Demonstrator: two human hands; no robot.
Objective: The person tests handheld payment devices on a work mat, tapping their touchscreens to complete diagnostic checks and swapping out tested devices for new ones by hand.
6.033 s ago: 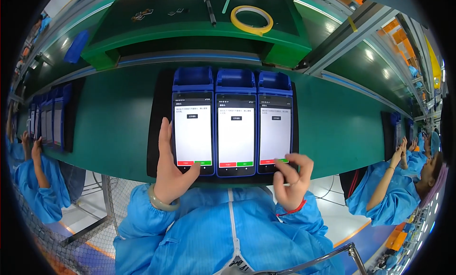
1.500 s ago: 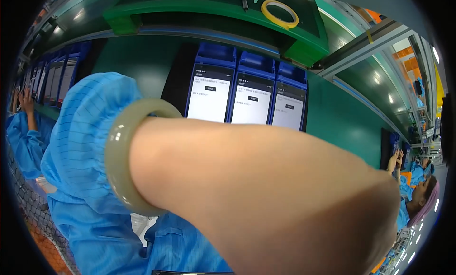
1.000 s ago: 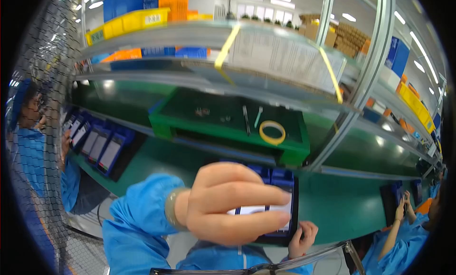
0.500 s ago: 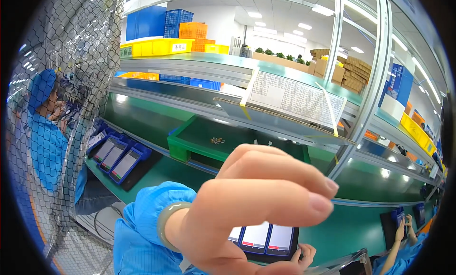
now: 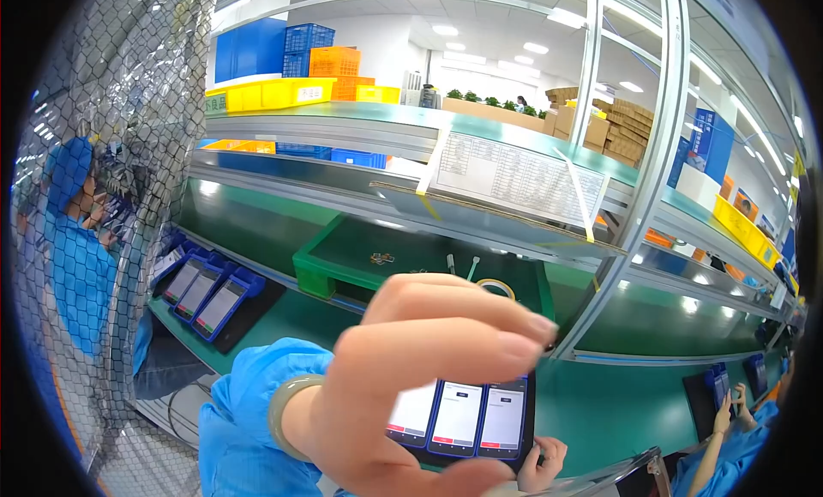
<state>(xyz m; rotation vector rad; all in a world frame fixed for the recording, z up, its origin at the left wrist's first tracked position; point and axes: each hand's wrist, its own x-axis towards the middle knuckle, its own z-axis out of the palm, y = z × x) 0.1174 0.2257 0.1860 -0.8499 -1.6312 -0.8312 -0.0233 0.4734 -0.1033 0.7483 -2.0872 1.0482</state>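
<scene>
My left hand [image 5: 411, 360] is raised close in front of me, coming from a blue sleeve with a pale bangle [image 5: 290, 415] at the wrist. Its fingers are bent and its thumb stands apart below them, with nothing seen between. Behind and below it lie three blue-framed handheld devices with lit screens, one of them the middle device [image 5: 456, 424], side by side on a black mat [image 5: 525, 411]. The hand covers part of the leftmost one. My right hand [image 5: 542, 464] rests by the mat's lower right corner, fingers curled in, and no object shows in it.
A green raised stand [image 5: 317, 274] at the back carries small parts and a tape roll [image 5: 497, 289]. More handheld devices [image 5: 214, 307] lie at left. A shelf post [image 5: 639, 214] rises at right. A co-worker's hands [image 5: 729, 411] work on a device at far right; another person [image 5: 77, 248] sits behind netting.
The view has shifted a little, and my left hand now appears further left, uncovering more of the stand and the screens. Small dark boxes now show on two screens.
</scene>
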